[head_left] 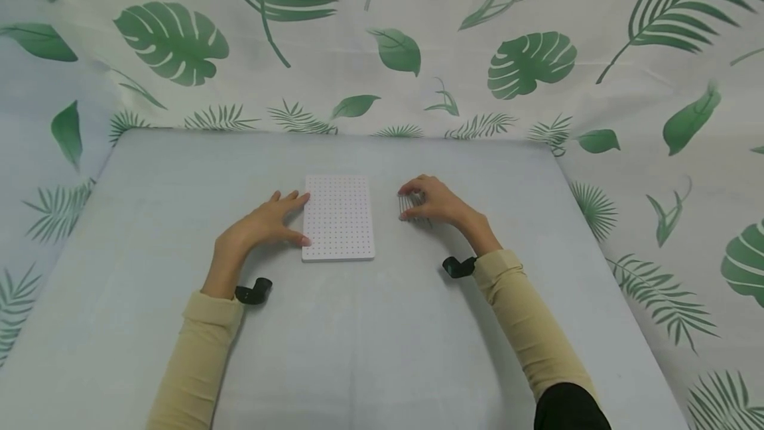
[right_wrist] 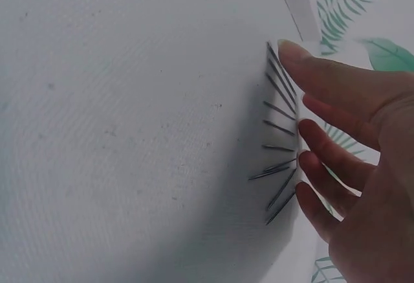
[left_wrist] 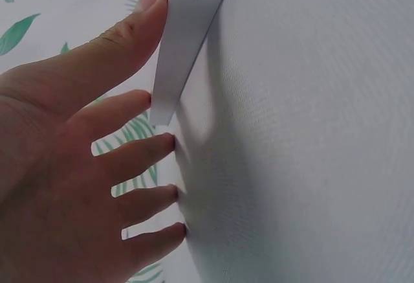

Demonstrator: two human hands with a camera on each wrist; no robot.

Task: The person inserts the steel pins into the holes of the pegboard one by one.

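Board: the board point(head_left: 338, 221) lies flat on the table point(head_left: 352, 344), between the hands, long side running away from the person.
Left hand: the left hand point(head_left: 265, 223) is at the board's left side, thumb and forefinger touching its edge, digits spread well apart; clamped on nothing. Likely a brace against sliding.
Pins: the pins point(right_wrist: 278, 147) lie in a loose row right of the board, a gap between. Set there, probably, to be in easy reach of one hand.
Right hand: the right hand point(head_left: 440, 203) arches over the pins, thumb at the near ends, forefinger at the far ends, the two apart. Perhaps gathering or evening the row. Whether a fingertip presses any pin, cannot tell.
Board make: white, matt, smooth-sided, probably plastic; rectangular slab, rounded corners, face dotted with a grid of small holes.
Pin make: thin, straight, dark grey with a metallic look; some splayed or crossing.
Table cover: pale, finely ribbed weave in the wrist views.
Backdrop: white cloth point(head_left: 358, 32), green leaf print, softly creased.
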